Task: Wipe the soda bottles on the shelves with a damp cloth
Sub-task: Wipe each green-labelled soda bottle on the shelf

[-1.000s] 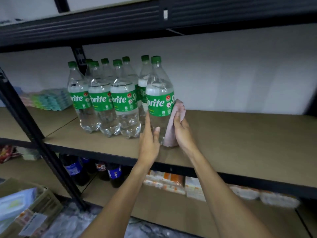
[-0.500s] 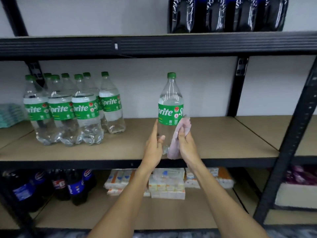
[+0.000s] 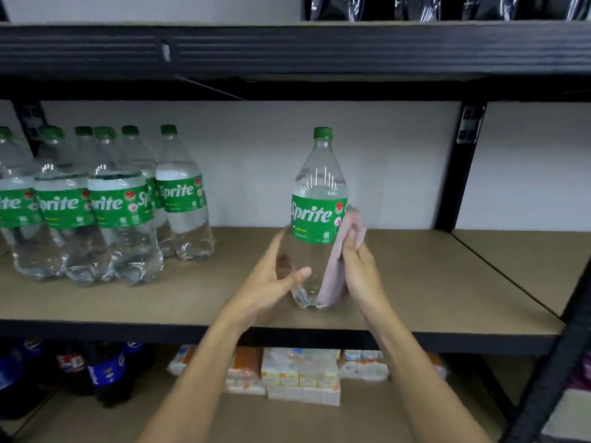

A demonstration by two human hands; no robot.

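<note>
Centre frame: full bottle, heavy, prob. slick once damp; grip below label. Left hand wraps its lower body; right hand pinches cloth to side.

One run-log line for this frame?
task: wipe bottles | left hand: grips Sprite bottle low | right hand: holds pink cloth against its side | bottle: upright, apart from other Sprite bottles
</note>
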